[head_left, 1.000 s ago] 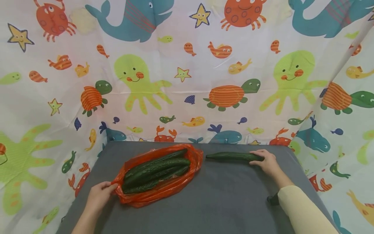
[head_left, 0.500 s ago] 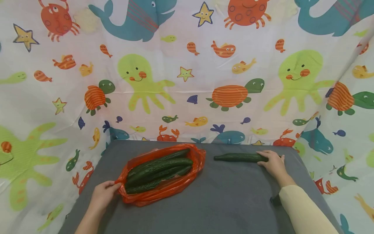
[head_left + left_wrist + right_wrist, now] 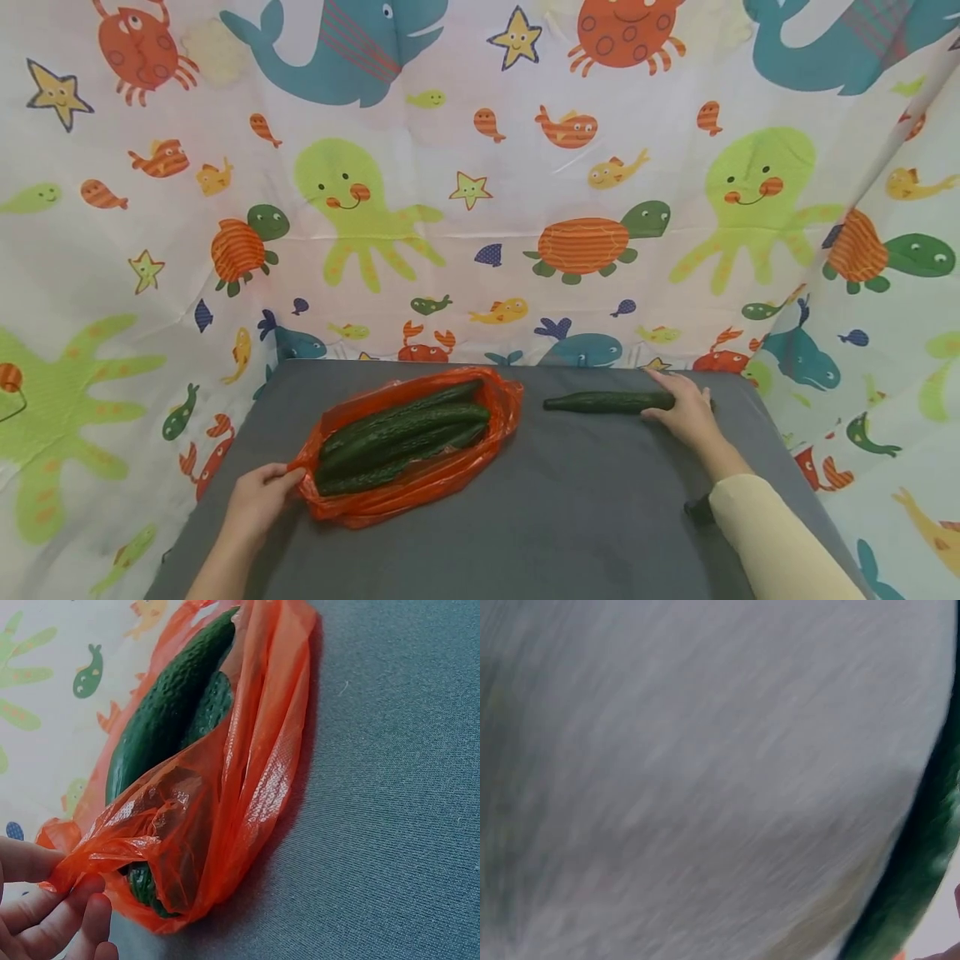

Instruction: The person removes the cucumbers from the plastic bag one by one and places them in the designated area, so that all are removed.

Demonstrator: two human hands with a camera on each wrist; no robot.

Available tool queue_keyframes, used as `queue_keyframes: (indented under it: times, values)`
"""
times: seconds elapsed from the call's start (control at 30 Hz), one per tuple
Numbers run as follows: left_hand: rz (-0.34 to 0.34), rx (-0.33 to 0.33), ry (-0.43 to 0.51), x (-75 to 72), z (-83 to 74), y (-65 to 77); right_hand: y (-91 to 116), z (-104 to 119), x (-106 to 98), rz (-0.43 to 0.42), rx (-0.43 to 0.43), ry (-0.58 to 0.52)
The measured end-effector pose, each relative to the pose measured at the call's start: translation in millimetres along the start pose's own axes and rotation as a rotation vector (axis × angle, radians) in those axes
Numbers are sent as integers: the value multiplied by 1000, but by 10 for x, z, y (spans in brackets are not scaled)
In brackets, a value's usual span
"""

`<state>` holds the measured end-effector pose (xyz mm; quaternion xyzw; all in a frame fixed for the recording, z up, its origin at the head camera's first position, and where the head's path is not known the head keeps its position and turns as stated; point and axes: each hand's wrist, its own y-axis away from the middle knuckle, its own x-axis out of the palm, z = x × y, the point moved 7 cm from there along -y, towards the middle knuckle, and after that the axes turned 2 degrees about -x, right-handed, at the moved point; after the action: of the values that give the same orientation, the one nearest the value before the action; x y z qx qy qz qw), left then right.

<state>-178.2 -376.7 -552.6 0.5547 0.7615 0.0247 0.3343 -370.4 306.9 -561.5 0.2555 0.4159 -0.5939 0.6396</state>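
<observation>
In the head view an orange plastic bag [image 3: 442,492] lies at the left of the grey table, its mouth spread wide around several long dark green cucumbers [image 3: 405,429]. My left hand [image 3: 255,500] pinches the bag's near left edge, and the left wrist view shows thumb and fingers [image 3: 56,922] on the gathered plastic. Right of the bag, a single cucumber [image 3: 592,403] lies crosswise on the table. My right hand [image 3: 690,412] is over its right end, fingers spread beyond it and thumb on the near side. The blurred right wrist view catches this cucumber [image 3: 919,862] along its right edge.
A dark stubby object [image 3: 699,510] is partly hidden under the right sleeve [image 3: 765,525]. Behind and at both sides of the grey table [image 3: 555,517] hangs a white curtain [image 3: 442,275] printed with sea animals.
The single cucumber has shifted slightly right, away from the bag, with my right hand. The right hand's fingers have since spread from it. My left hand keeps its pinch on the bag.
</observation>
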Motion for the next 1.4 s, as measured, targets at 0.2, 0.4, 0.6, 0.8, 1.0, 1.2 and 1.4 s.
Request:
queue_keyframes:
  times: [0.2,0.4,0.6,0.8,1.0,1.2,1.4]
  values:
    - [7,-4,-5,11,31,1,-24,309,-10,-77,11,-167]
    - [11,4,8,29,12,3,-1,606,14,-100,-21,-205]
    - [1,0,-15,31,18,6,18,878,131,-60,-44,-364]
    - [-4,-2,-24,35,9,12,16,1270,256,-34,-35,-490]
    - [2,1,-29,52,26,-22,-16,1676,433,-50,-93,-511]
    - [14,-6,-30,80,72,-40,-59,2139,780,30,-165,-558]
    - [-1,19,-22,57,-5,-33,-120,2570,1209,93,-199,-624]
